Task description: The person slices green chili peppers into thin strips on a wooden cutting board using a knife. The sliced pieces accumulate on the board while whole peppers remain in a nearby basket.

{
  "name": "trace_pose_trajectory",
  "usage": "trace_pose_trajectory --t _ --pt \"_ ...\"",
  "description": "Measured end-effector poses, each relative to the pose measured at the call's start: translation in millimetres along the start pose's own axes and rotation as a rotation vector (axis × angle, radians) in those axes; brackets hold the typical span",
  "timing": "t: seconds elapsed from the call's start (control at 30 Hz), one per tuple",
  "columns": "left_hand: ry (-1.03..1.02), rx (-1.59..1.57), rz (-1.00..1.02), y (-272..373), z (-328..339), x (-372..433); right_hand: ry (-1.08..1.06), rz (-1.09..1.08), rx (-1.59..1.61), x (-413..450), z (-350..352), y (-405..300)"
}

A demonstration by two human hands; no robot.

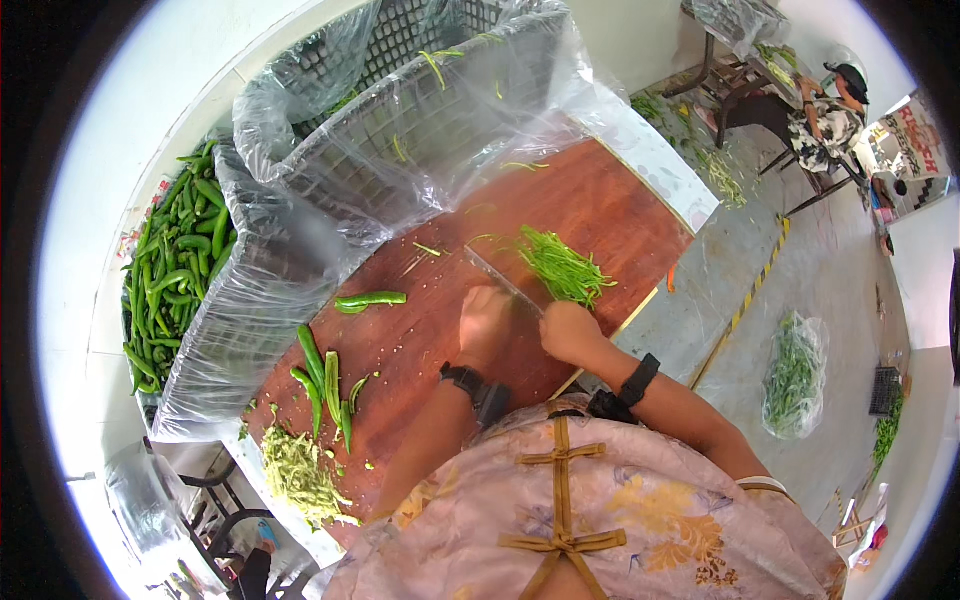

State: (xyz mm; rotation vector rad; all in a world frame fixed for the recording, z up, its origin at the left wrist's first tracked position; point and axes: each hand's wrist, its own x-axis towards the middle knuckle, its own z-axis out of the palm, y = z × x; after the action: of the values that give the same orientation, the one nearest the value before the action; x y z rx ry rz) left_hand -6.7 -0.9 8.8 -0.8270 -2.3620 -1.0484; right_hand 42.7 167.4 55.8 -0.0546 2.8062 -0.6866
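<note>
My right hand (568, 330) is closed around the handle of a knife. The thin knife blade (499, 274) runs from it to the upper left, above the red-brown wooden board (427, 375). Left of the blade, my left hand (484, 319) rests with its fingers curled under; it is blurred, and anything beneath it is hidden. Just right of the blade lies a heap of finely shredded green pepper (562, 266). Nearer the board's left edge are a long green pepper piece (375, 298) and several more pepper pieces (311, 349).
Pale pepper scraps (300, 476) are heaped at the board's lower left corner. A plastic-lined crate (420, 127) stands along the far edge; whole green peppers (180, 270) fill another at left. A bagged bundle of greens (795, 379) lies on the floor. Another person (829, 124) sits at upper right.
</note>
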Motion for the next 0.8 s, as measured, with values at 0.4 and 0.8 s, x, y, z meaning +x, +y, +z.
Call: trace_pose_trajectory --t 0.4,0.8 --pt "0.014 0.127 0.002 1.2 4.5 -2.8 0.073 -0.023 -0.034 -17.7 -2.9 9.3" --pt "0.0 0.111 -0.073 -1.8 7.2 -4.7 -0.021 0.075 0.018 -12.9 -14.5 -5.1"
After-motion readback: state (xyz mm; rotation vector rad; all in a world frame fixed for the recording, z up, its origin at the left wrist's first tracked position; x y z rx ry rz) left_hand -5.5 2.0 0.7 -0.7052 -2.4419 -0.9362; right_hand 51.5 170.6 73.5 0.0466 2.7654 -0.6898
